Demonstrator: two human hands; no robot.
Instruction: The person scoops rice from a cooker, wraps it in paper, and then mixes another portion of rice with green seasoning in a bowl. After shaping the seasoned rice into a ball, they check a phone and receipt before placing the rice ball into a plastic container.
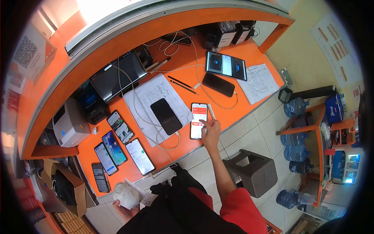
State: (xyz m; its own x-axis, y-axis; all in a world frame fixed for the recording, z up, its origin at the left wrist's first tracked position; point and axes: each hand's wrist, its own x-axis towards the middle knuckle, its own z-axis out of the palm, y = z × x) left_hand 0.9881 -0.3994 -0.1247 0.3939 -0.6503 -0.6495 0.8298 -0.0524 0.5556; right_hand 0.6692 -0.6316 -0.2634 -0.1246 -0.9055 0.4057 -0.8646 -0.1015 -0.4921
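My right hand (211,132) reaches over the orange desk (230,111), a fingertip on the lit screen of a smartphone (198,111) showing a red and white page. Its fingers are part bent, part stretched, and hold nothing. Low at the left, my left hand (124,210) is closed round a crumpled white bundle (126,195), perhaps a plastic bag; a printed paper slip (147,198) hangs beside it. Left of the touched phone, a dark-screened phone (166,116) lies on written sheets (146,93). Several lit phones (140,156) lie at the desk's left end.
At the back stand a monitor (119,76) and a tablet (226,65). A dark phone (218,85), pencils (183,84) and charging cables surround the sheets. A white printer (72,123) is at the left. Right of me are a stool (251,171) and water jugs (296,153).
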